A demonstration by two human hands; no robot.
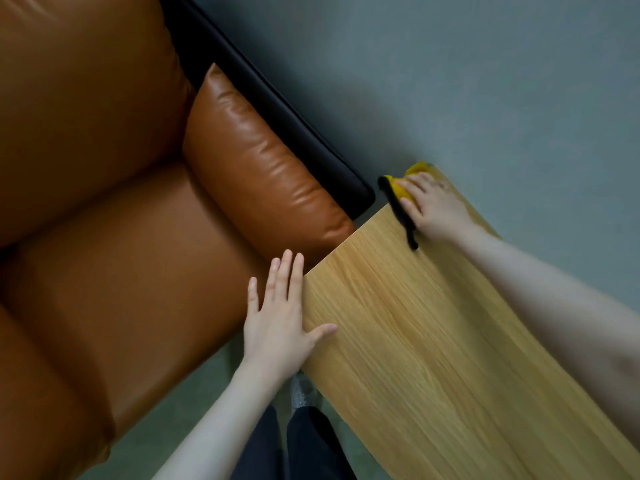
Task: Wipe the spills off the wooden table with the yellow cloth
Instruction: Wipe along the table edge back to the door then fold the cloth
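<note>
Plainly, my right hand [433, 206] presses the soft, light yellow cloth [403, 187] flat on the bench [433, 341], fingers [414, 188] spread; my left hand [280, 320] lies released at the edge.

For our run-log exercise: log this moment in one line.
right hand: presses yellow cloth at wooden table far end | left hand: flat at edge

Yellow cloth [403, 189] with black edge, bunched at wooden table's [433, 341] far corner

the wooden table [433, 341] shows light, straight grain with a smooth matt finish. the yellow cloth [401, 188] at its far corner looks soft, edged in black. the sofa [121, 271] is glossy, creased brown leather.
</note>
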